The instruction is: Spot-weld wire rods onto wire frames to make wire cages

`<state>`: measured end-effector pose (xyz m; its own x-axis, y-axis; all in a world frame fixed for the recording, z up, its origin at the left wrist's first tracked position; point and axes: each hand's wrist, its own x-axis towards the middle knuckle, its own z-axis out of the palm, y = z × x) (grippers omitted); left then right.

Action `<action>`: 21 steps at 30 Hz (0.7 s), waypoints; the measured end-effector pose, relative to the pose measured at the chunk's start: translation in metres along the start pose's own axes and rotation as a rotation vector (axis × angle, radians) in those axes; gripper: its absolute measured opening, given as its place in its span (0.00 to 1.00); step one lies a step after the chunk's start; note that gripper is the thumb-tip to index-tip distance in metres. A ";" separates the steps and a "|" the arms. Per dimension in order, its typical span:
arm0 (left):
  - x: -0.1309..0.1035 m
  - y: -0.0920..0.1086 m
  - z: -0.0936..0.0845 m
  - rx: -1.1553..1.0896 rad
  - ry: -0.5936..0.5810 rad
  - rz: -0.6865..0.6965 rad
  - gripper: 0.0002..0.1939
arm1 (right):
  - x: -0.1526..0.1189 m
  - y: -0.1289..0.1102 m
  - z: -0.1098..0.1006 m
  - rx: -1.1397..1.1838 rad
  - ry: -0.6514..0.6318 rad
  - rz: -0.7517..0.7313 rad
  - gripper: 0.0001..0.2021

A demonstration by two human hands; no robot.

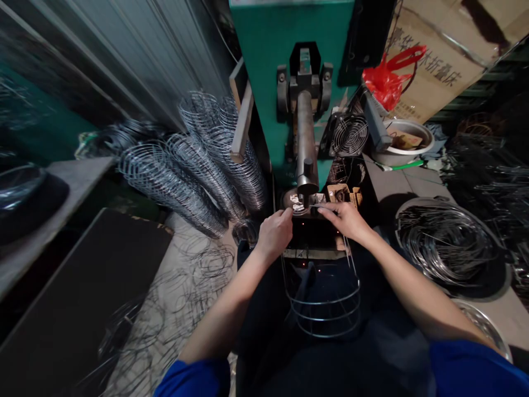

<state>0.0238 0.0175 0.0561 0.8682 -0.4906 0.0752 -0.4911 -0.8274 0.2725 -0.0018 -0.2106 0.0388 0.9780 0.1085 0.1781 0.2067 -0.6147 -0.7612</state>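
- Right grip [343, 218]: narrow, thumb and fingers pinching a thin metal strip [324, 208]; its inner end points left, toward the tip [305, 197] under the ram [306, 135].
- Left grip [275, 236]: fingers curled in, cannot tell what they hold; the frame's left upright ends close below them.
- Frame [324, 318]: below and between both grips, over the lap; three curved bars at the near end, uprights running away from the body toward the hands. Long axis points roughly at the tip.
- Key relation: tip sits between the two grips; the right looks nearer, its strip just beside the tip. Whether they touch: cannot tell.
- Wire stacks [198, 182]: beyond the left grip, to its left, well apart.
- Wire bundle [448, 245]: right of the right grip, well apart.
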 end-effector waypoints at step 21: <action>-0.137 0.037 0.096 -2.132 -0.395 -0.550 0.47 | -0.114 -0.051 -0.036 0.013 0.543 -0.008 0.13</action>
<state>-0.1206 0.0278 -0.0357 0.6636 -0.6251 -0.4110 0.7315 0.4269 0.5317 -0.1249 -0.2198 0.0796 0.8227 -0.3083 0.4776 0.2177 -0.6052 -0.7657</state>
